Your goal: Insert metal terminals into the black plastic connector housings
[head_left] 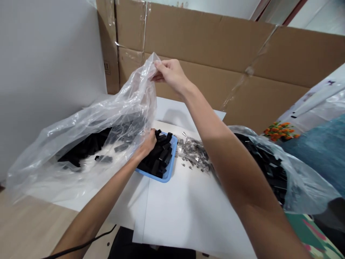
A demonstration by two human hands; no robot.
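Observation:
My right hand (168, 73) is raised, its fingers pinched on the upper edge of a large clear plastic bag (129, 90), pulling the film up to a peak. Lower down, my left hand (148, 142) is closed at the left rim of a blue plastic tray (170, 172), its fingertips partly hidden. Small black plastic parts (161, 156) fill the tray in a loose heap. Inside the bag, to the left, lie more dark parts (88, 145), seen partly through the film.
Small metal pieces (194, 151) are scattered right of the tray, some among clear film. Another clear bag (304, 190) with black parts stands at the right, near orange flowers (280, 131). Cardboard (194, 43) walls off the back. White sheets (172, 212) cover the table. A black cable (88, 241) crosses the lower left.

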